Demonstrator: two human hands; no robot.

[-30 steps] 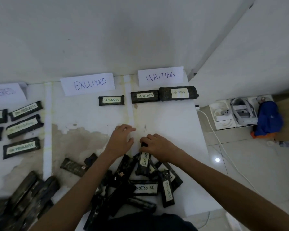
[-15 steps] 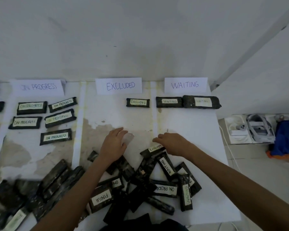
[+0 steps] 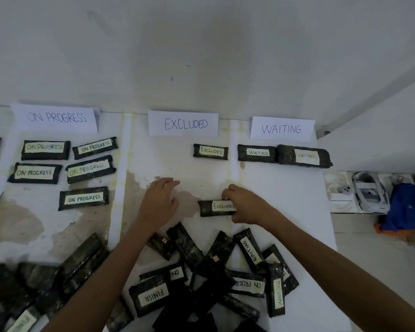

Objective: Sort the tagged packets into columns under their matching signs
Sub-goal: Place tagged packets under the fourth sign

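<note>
Right hand (image 3: 247, 204) pinches 1 Excluded packet (image 3: 216, 208) below the EXCLUDED sign (image 3: 183, 123); left hand (image 3: 158, 204) fingers loosely spread. Released here, it may straddle 2 columns.

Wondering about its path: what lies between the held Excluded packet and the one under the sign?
Only bare surface separates held packet from placed packet, per head view.

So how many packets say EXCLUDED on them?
2. The placed packet lies under the EXCLUDED sign. The held packet is nearer, gripped by the right hand. The pile may hide more, since some tags face down.
</note>
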